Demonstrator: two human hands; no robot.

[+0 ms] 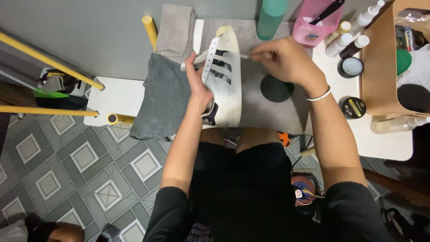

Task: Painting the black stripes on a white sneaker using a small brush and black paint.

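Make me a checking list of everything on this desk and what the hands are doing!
Surface: white table with grey mat.
Job's things: white sneaker with dark stripes, lying on its side.
Clutter: grey towels, bottles, pink tub, round tins, black disc.
Hands: left hand grips the sneaker; right hand pinches a thin tool at it.
Cables: nothing seen.
Surroundings: patterned tile floor, yellow poles.

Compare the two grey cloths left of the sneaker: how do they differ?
The dark grey cloth lies spread out and hangs over the table edge; the light grey cloth is folded narrow and sits farther back. The left hand is beside the dark one, clear of the light one. Both look like soft towels.
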